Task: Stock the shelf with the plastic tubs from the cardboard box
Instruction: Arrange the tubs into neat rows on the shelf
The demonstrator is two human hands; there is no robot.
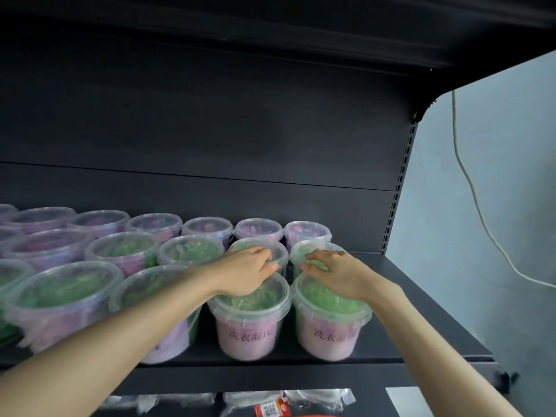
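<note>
On the dark metal shelf (421,311) the plastic tubs stand in three rows, clear lids up. The back row (207,228) shows purple contents, while the nearer ones show mostly green. Both bare forearms reach in over the two rightmost front tubs, whose pink labels carry printed characters. The left hand (246,273) lies across the lid of the left front tub (249,329). Its fingers (264,254) bend over the near rim of the left middle-row tub (270,251), with the thumb just under that rim, pinching it. The right hand (334,273) hangs over the right front tub (329,335). Its fingers (316,254) are narrow and curled onto the near edge of the right middle-row tub (304,248), the thumb pointing left below the rim. Motion blur softens both grips. The two middle-row tubs stand just beside each other, directly behind the front pair and in front of the back row. At the right a pale cable (469,191) hangs down the light wall (496,236). Below the shelf lip lie clear plastic packets (288,400).
</note>
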